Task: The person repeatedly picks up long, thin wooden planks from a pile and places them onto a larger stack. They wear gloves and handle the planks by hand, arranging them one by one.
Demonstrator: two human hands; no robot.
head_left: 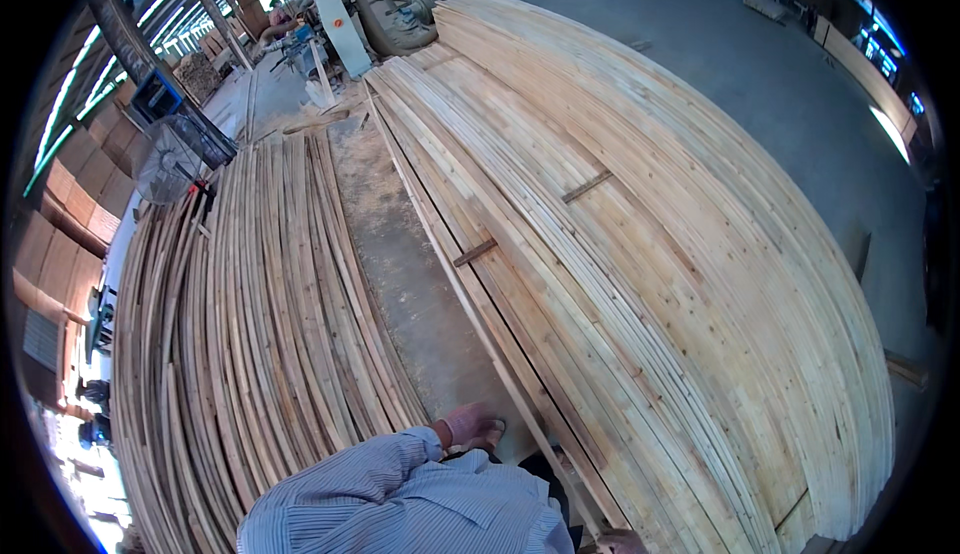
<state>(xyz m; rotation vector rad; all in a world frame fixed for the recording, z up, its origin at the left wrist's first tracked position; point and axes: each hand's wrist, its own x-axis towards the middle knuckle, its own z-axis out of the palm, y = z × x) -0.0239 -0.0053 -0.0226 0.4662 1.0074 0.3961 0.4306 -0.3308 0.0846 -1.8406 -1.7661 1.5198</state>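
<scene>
My left hand (471,422), in what looks like a pinkish glove, hangs over the gap between two wood stacks. Its fingers point right, loosely apart, and nothing shows in them. At the lower edge, my right hand (622,542) is partly cut off by the picture. It seems closed on the near end of a long, thin wooden strip (447,254), though its fingers hardly show. This strip runs away from me along the left side of the pale board stack (700,254). Two short wooden crosspieces, a nearer one (475,252) and a farther one (587,187), lie across the boards.
On the left lies a broad pile of rougher, narrow strips (270,304). Sawdust covers the floor (385,224) between the stacks. A caged fan (168,162) stands beyond the left pile. Machinery with a pale panel (342,34) is at the far end, with a person (277,14) behind.
</scene>
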